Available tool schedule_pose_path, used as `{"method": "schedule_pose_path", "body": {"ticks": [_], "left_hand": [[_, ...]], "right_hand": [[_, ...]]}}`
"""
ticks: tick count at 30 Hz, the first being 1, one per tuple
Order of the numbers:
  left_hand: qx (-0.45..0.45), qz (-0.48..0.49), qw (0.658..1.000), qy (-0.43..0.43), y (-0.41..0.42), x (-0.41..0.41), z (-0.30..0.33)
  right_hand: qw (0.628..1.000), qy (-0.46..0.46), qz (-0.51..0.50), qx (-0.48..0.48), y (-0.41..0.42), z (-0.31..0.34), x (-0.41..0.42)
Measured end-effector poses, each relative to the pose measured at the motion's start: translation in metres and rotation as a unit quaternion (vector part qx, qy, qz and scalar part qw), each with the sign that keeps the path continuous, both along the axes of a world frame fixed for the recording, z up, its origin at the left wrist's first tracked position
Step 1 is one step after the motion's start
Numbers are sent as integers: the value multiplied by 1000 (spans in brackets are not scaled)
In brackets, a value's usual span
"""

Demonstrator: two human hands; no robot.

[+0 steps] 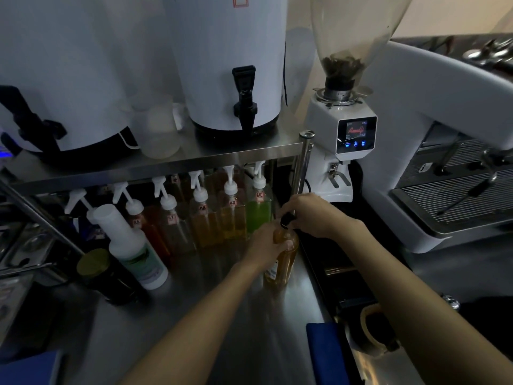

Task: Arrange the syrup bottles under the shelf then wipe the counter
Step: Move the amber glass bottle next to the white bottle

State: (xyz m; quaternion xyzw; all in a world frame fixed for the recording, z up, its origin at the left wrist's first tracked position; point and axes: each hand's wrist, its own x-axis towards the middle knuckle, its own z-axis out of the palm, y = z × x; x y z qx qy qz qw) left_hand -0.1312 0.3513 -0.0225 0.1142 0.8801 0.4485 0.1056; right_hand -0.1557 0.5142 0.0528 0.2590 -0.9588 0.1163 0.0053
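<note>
Standing upright on the steel counter (222,315) at centre, an amber syrup bottle (283,257) is gripped around its shoulder by the left hand (266,245), while the right hand (313,215) pinches its black cap (287,220). Pump bottles (230,215) line up under the shelf (166,165) at ten o'clock.

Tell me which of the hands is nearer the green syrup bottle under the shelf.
Left. The left hand grips the amber bottle just in front of the green syrup bottle; the right hand holds the cap, further right.
</note>
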Motion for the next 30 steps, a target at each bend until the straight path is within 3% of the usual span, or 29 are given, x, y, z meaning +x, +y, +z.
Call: {"method": "schedule_pose_path", "body": {"ticks": [6, 9, 14, 19, 22, 27, 30], "left_hand": [[7, -7, 1000, 8, -2, 1, 1], [-11, -7, 1000, 5, -1, 0, 1], [-2, 6, 1000, 5, -1, -1, -2], [17, -6, 1000, 11, -3, -1, 0], [-1, -12, 1000, 1, -3, -1, 2], [0, 0, 1000, -5, -2, 0, 2], [-1, -2, 1000, -2, -2, 0, 2]], "right_hand": [[987, 81, -100, 94, -14, -4, 3], [981, 97, -155, 59, -15, 0, 5], [999, -5, 0, 49, -3, 8, -1], [986, 69, -99, 114, -14, -2, 1], [982, 93, -158, 51, -14, -2, 4], [999, 8, -9, 52, -2, 5, -1], [996, 27, -23, 77, -7, 6, -1]]}}
